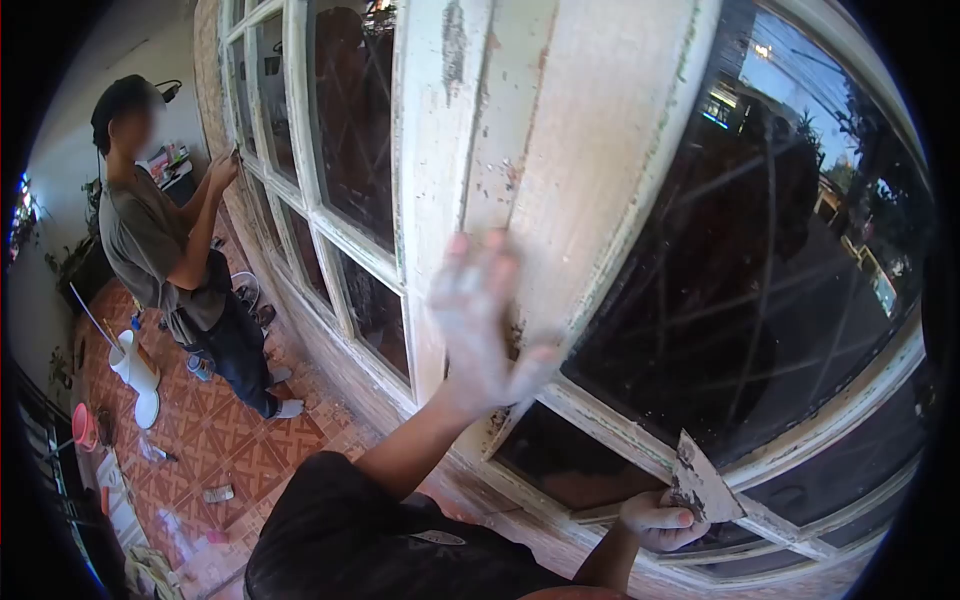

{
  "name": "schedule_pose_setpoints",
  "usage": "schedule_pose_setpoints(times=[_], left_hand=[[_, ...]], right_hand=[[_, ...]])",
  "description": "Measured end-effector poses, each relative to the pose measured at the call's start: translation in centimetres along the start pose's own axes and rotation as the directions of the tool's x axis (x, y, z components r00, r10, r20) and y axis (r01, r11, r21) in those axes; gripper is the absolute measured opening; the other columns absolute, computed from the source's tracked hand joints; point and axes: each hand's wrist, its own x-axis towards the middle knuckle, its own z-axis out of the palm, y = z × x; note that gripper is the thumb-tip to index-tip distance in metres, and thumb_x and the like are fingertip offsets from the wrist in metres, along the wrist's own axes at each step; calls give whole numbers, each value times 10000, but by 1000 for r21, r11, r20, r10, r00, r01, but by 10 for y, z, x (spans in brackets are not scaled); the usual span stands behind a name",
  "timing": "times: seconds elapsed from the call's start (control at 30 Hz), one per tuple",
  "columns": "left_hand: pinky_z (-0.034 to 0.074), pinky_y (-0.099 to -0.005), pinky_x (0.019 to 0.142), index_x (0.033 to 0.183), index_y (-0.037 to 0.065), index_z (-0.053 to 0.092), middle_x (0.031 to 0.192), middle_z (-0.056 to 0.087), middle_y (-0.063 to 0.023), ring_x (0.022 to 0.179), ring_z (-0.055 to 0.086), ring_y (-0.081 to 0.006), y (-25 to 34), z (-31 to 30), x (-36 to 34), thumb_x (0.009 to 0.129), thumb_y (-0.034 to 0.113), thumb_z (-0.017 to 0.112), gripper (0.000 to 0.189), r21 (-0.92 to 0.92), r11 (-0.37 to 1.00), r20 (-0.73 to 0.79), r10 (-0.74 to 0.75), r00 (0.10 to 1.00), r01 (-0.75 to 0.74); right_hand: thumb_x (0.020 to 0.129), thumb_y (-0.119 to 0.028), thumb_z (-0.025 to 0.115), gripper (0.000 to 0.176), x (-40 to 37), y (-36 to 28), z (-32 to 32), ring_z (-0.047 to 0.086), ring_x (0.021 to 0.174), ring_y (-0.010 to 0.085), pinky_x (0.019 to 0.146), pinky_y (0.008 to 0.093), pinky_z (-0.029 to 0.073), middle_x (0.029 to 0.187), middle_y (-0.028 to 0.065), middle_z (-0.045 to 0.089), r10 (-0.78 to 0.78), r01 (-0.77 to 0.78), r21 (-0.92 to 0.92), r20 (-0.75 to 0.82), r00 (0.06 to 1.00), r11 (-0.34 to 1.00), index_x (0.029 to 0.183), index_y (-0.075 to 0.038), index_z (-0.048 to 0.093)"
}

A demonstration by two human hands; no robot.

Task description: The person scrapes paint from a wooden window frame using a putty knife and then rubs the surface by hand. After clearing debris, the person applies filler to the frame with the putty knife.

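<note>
White dust covers my left hand, which is raised against the worn white window frame; its fingers are spread, slightly blurred, with nothing held. Lower right, my right hand grips a triangular scraper smeared with pale residue, its blade in front of the lower window bars. Old paint on the frame is chipped and patchy, with a bare groove above my left hand. Dark glass fills the large pane to the right.
At the left a co-worker stands with hands at the smaller panes. On the tiled floor are a white bucket, a lid, a can, a brush and a red container.
</note>
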Motion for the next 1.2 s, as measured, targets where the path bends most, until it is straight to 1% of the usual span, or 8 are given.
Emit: schedule_pose_setpoints(times=[0.13,0.33,0.43,0.53,0.77,0.97,1.03,1.2], left_hand=[[142,-524,1055,1357,-69,255,1396,194,-340,1314,185,-462,2,6,-18,814,497,486,818,91,992,270,64,961,-91],[119,-516,1064,1331,-23,353,1401,260,-274,1319,212,-424,5,7,-14,760,443,580,771,11,1000,175,-7,985,5],[124,-522,1061,1327,-37,348,1394,260,-287,1314,211,-438,5,4,-19,752,429,587,778,7,1000,190,22,982,-24],[145,-528,1055,1312,-81,336,1381,259,-311,1300,235,-449,9,0,-11,748,398,586,780,55,998,230,2,973,-15],[242,-488,1033,1321,-105,286,1362,238,-355,1289,247,-457,22,0,-10,652,189,675,828,-46,998,162,-43,986,51],[345,-404,965,1298,-47,300,1245,384,-219,1128,404,-334,29,-5,-6,580,122,749,863,-123,991,19,-57,998,59],[355,-482,960,1261,-10,329,1212,375,-190,1158,391,-383,28,-3,-7,603,88,758,792,-168,984,-16,-58,998,54],[341,-499,976,1122,124,381,1218,344,-133,1187,363,-390,24,4,-11,566,62,766,679,-280,959,-68,-54,996,33]], right_hand=[[929,-294,385,428,4,-8,17,496,501,147,424,208,377,631,110,514,63,-65,-17,-95,993,998,889,112,514],[936,-349,385,436,1,-21,16,415,435,95,390,189,302,539,10,445,160,-160,-214,-19,987,964,858,54,531],[908,-236,448,356,-15,-13,7,567,577,287,538,396,471,712,210,592,160,-159,26,-51,986,987,1029,81,555],[902,-201,441,330,20,-30,21,553,583,285,564,412,465,684,192,567,-47,53,-61,88,995,997,949,105,558],[905,-209,439,333,30,-36,19,570,652,299,616,412,467,734,194,580,5,-3,-13,148,989,1000,974,96,555],[908,-216,437,336,17,-36,1,584,710,310,661,411,469,777,195,592,78,-84,8,304,949,996,995,88,551],[935,-320,367,413,-15,-26,-2,531,679,158,550,219,417,812,129,553,406,-405,-33,51,912,914,966,69,504],[922,-328,356,456,11,-28,-22,548,808,221,683,310,442,939,199,557,160,-194,54,379,911,979,1008,96,498]])
